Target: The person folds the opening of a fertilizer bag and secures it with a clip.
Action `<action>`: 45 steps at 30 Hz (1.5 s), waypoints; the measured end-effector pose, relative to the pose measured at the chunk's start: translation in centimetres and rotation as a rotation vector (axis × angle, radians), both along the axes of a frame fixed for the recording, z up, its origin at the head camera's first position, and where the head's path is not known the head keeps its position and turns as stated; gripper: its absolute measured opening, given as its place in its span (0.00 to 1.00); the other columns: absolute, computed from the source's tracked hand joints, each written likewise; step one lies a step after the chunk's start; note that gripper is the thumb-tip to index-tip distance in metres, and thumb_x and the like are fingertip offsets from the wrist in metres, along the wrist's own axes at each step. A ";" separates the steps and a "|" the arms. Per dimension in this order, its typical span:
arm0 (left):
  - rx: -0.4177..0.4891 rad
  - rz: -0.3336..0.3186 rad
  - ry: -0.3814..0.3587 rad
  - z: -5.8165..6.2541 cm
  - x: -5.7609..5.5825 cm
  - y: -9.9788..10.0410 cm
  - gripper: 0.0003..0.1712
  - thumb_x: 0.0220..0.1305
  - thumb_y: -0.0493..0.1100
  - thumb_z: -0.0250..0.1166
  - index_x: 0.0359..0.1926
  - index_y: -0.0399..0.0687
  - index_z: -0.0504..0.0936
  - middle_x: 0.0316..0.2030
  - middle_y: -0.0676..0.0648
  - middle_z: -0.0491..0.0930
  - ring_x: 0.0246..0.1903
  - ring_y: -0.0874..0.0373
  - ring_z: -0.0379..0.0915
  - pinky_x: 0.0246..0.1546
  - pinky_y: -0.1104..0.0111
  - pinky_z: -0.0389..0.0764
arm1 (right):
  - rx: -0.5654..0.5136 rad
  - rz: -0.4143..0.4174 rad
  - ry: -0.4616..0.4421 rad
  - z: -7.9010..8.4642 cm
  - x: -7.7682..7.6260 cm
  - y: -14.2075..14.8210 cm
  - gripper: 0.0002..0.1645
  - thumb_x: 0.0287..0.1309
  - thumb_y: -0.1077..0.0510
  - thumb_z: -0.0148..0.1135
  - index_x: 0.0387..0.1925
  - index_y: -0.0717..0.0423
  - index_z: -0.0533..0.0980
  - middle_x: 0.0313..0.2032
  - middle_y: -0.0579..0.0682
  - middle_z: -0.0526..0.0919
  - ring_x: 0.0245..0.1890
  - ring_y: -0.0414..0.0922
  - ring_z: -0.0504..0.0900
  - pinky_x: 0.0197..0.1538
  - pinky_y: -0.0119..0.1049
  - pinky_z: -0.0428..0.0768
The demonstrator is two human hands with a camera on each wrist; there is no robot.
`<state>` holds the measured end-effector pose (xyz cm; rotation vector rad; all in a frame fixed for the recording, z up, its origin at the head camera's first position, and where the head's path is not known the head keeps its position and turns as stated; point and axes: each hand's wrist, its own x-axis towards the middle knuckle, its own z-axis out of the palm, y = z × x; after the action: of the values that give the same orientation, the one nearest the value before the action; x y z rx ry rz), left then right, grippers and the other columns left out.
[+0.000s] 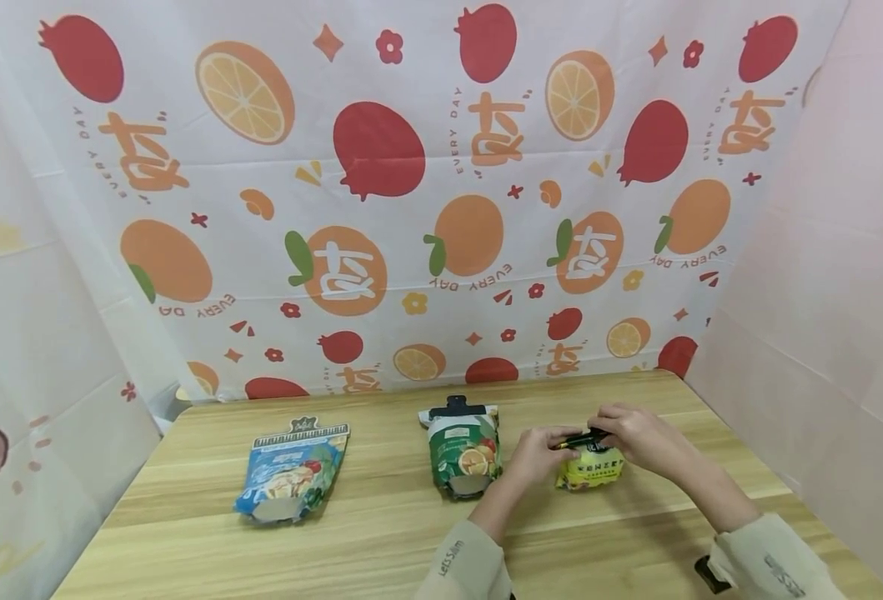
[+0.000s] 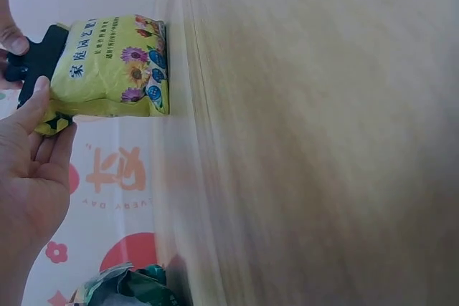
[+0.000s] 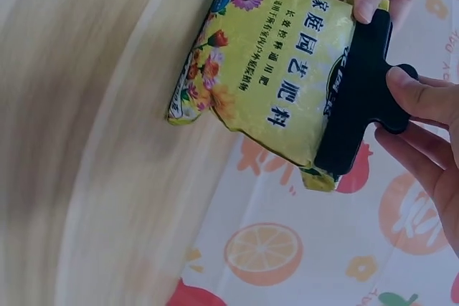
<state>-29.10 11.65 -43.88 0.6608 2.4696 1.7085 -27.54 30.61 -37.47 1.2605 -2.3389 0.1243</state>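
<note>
A yellow fertilizer bag (image 1: 593,475) with printed flowers stands on the right part of the wooden table. Across its folded top sits a wide black bag clip (image 3: 355,94). My right hand (image 1: 645,437) pinches the clip's handle between thumb and fingers, as the right wrist view shows. At the other end of the clip, my left hand (image 1: 537,454) pinches the bag's top corner, thumb in front and fingers behind. The left wrist view shows the fertilizer bag (image 2: 111,66) from its front, with the left hand (image 2: 32,177) at its lower corner in that picture.
Left of my hands, a green bag (image 1: 462,454) has a black clip (image 1: 457,407) on top. Farther left stands a blue bag (image 1: 291,475) with a grey clip (image 1: 302,433). A dark object (image 1: 711,575) lies by my right sleeve. A fruit-print curtain (image 1: 411,208) hangs behind the table (image 1: 336,558).
</note>
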 end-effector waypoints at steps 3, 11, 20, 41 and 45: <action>0.005 0.008 -0.003 0.1 0.0 0.1 0.19 0.51 0.39 0.69 0.47 0.52 0.83 0.43 0.52 0.81 0.43 0.62 0.76 0.37 0.74 0.76 | -0.059 -0.027 -0.041 -0.3 0.2 0.1 0.18 0.39 0.70 0.71 0.38 0.65 0.80 0.32 0.48 0.76 0.30 0.40 0.75 0.29 0.30 0.77; -0.006 0.024 0.006 0.1 0.3 0.2 0.18 0.52 0.39 0.69 0.46 0.53 0.83 0.46 0.53 0.80 0.46 0.59 0.75 0.42 0.70 0.75 | -0.265 -0.215 -0.254 -1.6 1.0 0.6 0.28 0.43 0.65 0.71 0.51 0.60 0.75 0.43 0.52 0.77 0.42 0.48 0.76 0.42 0.46 0.76; 0.037 0.039 0.011 -0.2 0.4 0.3 0.19 0.52 0.36 0.68 0.47 0.54 0.83 0.44 0.54 0.80 0.44 0.61 0.76 0.34 0.74 0.77 | -0.734 -0.346 -0.726 -4.8 1.4 2.3 0.48 0.51 0.61 0.66 0.66 0.71 0.49 0.58 0.74 0.58 0.57 0.69 0.58 0.54 0.63 0.60; 0.035 0.192 -0.083 -1.8 2.1 0.9 0.15 0.53 0.47 0.69 0.32 0.40 0.80 0.25 0.53 0.75 0.25 0.62 0.70 0.26 0.71 0.74 | -0.824 -0.444 -1.007 -7.8 1.9 1.7 0.40 0.56 0.56 0.62 0.61 0.73 0.53 0.53 0.72 0.67 0.52 0.65 0.68 0.51 0.51 0.71; -0.034 0.255 -0.042 -1.7 2.1 1.3 0.18 0.45 0.39 0.74 0.35 0.37 0.78 0.28 0.50 0.77 0.29 0.59 0.73 0.30 0.70 0.76 | -0.823 -0.473 -1.020 -7.7 1.8 1.7 0.43 0.55 0.55 0.63 0.62 0.73 0.53 0.54 0.72 0.66 0.54 0.66 0.66 0.53 0.55 0.67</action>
<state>-26.99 12.98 -45.57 0.3139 2.6428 1.7327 -25.73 32.31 -45.20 0.1767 -2.7296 1.6791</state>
